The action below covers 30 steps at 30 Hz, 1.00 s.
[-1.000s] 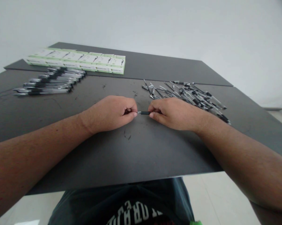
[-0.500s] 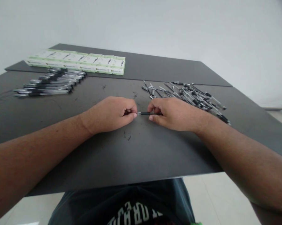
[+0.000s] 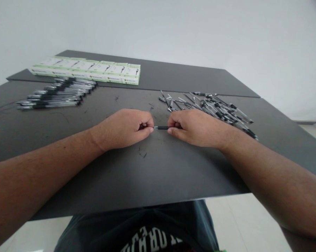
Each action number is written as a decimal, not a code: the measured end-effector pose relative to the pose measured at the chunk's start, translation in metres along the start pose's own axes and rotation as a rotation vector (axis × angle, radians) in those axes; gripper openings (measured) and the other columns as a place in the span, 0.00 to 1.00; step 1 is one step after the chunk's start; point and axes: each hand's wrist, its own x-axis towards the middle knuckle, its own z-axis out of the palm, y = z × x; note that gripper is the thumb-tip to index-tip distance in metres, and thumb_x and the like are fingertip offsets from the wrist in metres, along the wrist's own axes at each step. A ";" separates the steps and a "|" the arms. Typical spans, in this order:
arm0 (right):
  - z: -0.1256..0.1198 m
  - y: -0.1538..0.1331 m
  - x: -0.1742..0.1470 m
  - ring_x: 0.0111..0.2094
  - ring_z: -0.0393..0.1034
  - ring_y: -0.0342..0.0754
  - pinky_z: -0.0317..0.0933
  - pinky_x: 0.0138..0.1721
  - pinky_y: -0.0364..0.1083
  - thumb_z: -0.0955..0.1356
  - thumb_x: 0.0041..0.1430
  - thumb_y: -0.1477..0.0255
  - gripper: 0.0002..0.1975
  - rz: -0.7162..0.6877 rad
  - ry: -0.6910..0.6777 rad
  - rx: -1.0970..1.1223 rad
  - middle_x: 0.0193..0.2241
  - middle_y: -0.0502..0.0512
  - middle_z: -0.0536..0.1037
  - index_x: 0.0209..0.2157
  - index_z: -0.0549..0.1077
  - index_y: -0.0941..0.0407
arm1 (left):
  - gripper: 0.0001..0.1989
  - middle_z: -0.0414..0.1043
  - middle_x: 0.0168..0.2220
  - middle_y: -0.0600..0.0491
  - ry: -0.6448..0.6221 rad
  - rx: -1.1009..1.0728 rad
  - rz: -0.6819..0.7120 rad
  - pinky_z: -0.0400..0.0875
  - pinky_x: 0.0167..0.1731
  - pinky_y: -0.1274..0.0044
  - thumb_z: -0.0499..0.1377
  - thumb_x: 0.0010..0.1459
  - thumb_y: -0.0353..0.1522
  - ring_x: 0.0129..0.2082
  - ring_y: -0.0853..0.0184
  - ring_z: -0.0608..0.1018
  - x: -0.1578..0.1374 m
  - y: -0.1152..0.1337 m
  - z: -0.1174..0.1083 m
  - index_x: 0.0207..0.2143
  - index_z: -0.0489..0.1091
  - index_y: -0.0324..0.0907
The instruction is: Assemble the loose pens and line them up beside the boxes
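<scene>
A pen (image 3: 162,128) with a black grip lies level between my two hands, just above the table in the middle of the view. My left hand (image 3: 128,127) pinches its silvery tip end between thumb and forefinger. Round the black grip, my right hand (image 3: 193,126) is closed with thumb and fingers. The pen's right part is hidden inside my right hand. Beyond that hand lies a loose pile of pens and pen parts (image 3: 220,110), mostly clear and black.
Several pens (image 3: 58,92) lie side by side at the left of the dark grey table (image 3: 158,175). Behind them stands a row of white and green boxes (image 3: 86,71). A seam crosses the table behind the pile, and a pale wall (image 3: 158,31) rises at the back.
The fingers of my right hand have closed more tightly on the pen's black grip and shifted very slightly right. My left hand has stayed in place.
</scene>
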 end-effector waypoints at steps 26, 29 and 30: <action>-0.001 0.000 0.002 0.42 0.79 0.54 0.62 0.44 0.50 0.67 0.78 0.68 0.13 -0.062 -0.040 -0.044 0.42 0.60 0.88 0.46 0.83 0.55 | 0.15 0.85 0.35 0.52 -0.007 -0.006 -0.004 0.68 0.38 0.70 0.56 0.68 0.43 0.36 0.60 0.83 0.001 0.000 0.001 0.41 0.80 0.47; 0.000 0.001 0.001 0.42 0.79 0.54 0.62 0.44 0.50 0.66 0.78 0.67 0.13 -0.062 -0.039 -0.033 0.41 0.60 0.88 0.46 0.84 0.55 | 0.15 0.85 0.35 0.52 -0.011 -0.013 -0.001 0.68 0.39 0.70 0.55 0.68 0.43 0.36 0.60 0.83 0.001 0.000 0.000 0.41 0.80 0.47; 0.000 0.001 0.001 0.41 0.79 0.54 0.62 0.43 0.49 0.67 0.77 0.66 0.12 -0.054 -0.029 -0.017 0.41 0.59 0.88 0.47 0.84 0.55 | 0.15 0.85 0.36 0.52 -0.010 -0.015 0.001 0.68 0.38 0.70 0.55 0.68 0.43 0.37 0.59 0.83 0.001 0.000 0.000 0.41 0.80 0.47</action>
